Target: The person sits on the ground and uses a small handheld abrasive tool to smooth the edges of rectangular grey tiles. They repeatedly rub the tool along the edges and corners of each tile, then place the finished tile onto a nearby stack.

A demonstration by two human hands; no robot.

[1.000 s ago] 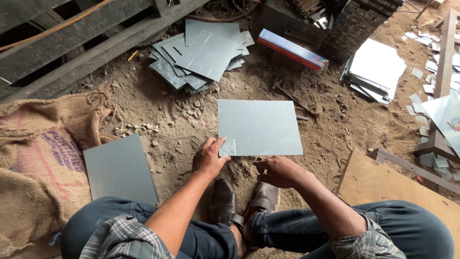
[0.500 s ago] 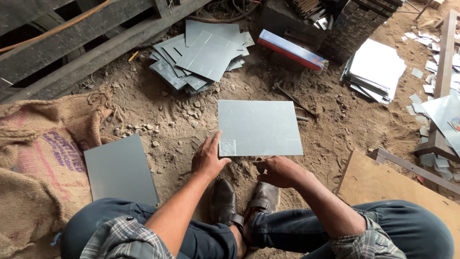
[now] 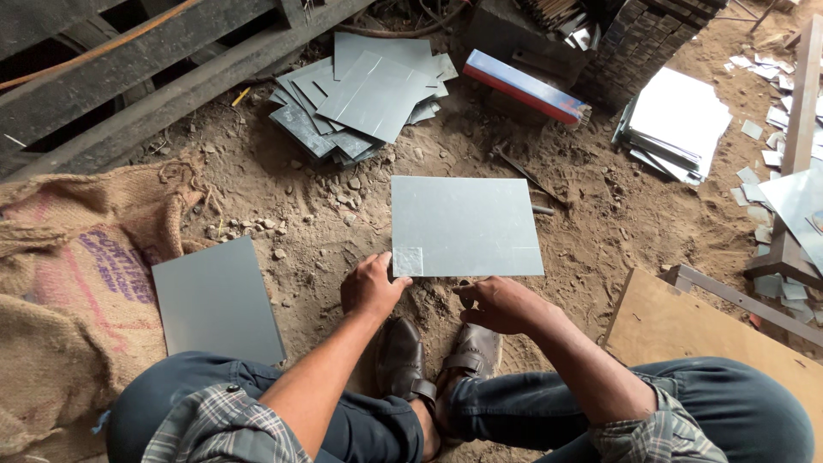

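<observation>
Dirt workshop floor (image 3: pixel 283 180), littered with offcuts. Grey sheet (image 3: pixel 467 225) flat on ground before shoes. Left hand (image 3: pixel 370 287) fingertips pinching near corner; right hand (image 3: pixel 501 304) curled beside near edge, grip unclear.

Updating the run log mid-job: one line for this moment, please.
left hand: on near-left corner of grey metal sheet | right hand: at its near edge, contact unclear | sheet: flat on dirt floor
</observation>
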